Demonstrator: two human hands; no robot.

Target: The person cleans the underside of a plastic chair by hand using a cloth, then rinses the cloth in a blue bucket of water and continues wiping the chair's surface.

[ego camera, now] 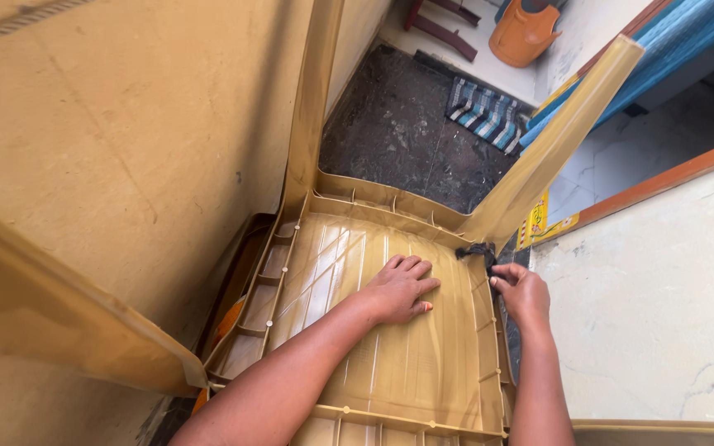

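i'm pressing my left hand (400, 289) flat and open on the underside of the upturned tan plastic chair (390, 363), while my right hand (522, 293) is pinching a dark cloth (477, 252) at its leg corner.

The upturned chair (390, 330) is tan moulded plastic, glossy, with smooth ribbed underside catching streaks of light. At its right rim, the black rag (477, 251) pinched by the right hand (524, 293) looks like soft matt cloth. In the upper middle of the frame, the floor (398, 132) is dark mottled stone, slightly polished, carrying a striped woven mat (485, 111). The wall (663, 314) at the right is pale, matt, faintly cracked plaster.
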